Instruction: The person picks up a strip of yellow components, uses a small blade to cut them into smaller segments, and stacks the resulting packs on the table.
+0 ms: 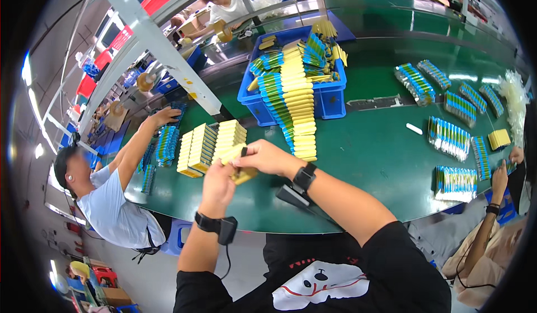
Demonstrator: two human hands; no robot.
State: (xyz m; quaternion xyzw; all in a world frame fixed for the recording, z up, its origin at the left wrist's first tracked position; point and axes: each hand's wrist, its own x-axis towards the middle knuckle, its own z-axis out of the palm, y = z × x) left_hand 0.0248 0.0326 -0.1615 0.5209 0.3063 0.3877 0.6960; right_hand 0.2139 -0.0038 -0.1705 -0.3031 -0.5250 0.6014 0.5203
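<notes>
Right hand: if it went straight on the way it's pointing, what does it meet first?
The yellow piece in the left hand, right in front; past that, probably the yellow stacks, though depth is unclear.

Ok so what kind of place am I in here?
Probably a factory workshop, likely for packing or assembly: a long green worktable, a blue bin heaped with yellow, blue and green pieces, and a co-worker at the same table.

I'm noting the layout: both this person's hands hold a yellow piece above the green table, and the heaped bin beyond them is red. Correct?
The colour is wrong: the head view shows the heaped bin is blue. It does stand beyond the left hand and right hand, which hold a yellow piece above the green table.
</notes>
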